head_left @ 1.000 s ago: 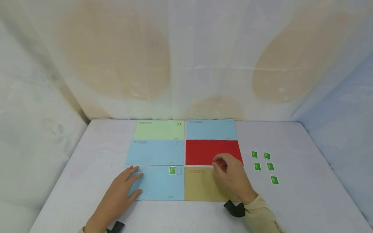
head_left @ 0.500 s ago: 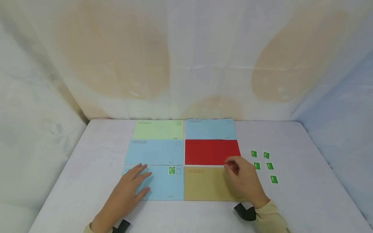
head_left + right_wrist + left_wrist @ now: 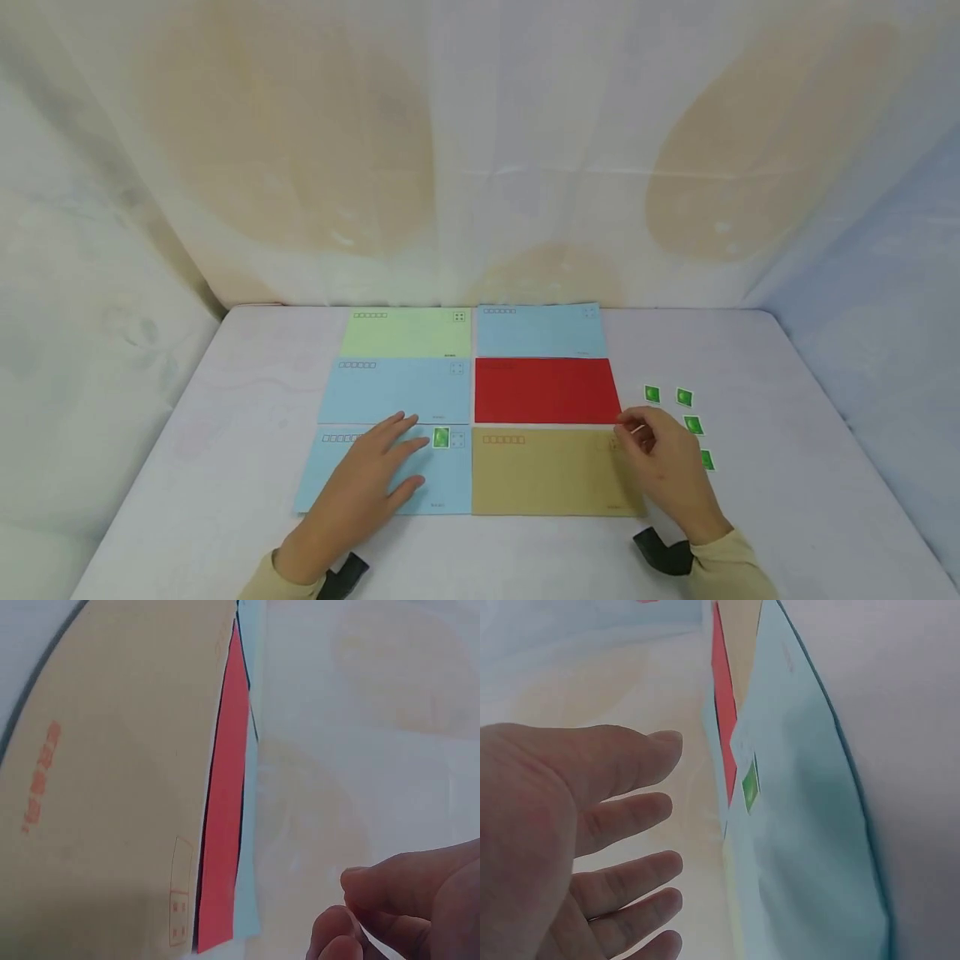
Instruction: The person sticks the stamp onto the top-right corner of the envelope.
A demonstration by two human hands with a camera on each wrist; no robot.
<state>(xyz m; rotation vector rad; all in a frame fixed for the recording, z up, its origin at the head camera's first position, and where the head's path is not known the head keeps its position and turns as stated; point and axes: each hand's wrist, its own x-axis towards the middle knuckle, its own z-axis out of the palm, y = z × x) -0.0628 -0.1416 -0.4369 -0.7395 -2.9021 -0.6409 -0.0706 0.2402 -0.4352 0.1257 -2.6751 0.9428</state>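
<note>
Probably each of the loose green stamps [image 3: 693,425] is almost weightless, thin and bendy, easy to crease or send sliding; I'd lift it by an edge with a fingernail, then pinch it at 1 corner. Taking the middle of the 6 envelopes [image 3: 543,390] as the clock's hub, 4 of these stamps show at 3 o'clock on the white table [image 3: 202,467], the nearest partly behind the right hand [image 3: 667,471]. At about 7:30, 1 more stamp [image 3: 441,437] lies on the nearest blue envelope [image 3: 435,493], just beside its printed box.

At 4 o'clock, the right hand overlaps the outer edge of the brown envelope [image 3: 540,475], pointing toward 11; its fingers are curled, thumb and forefinger tips close, nothing visible between them. At 8 o'clock, the left hand [image 3: 367,475] points toward 1, fingers spread and nearly straight, grasping nothing; whether they touch paper I can't tell.
</note>
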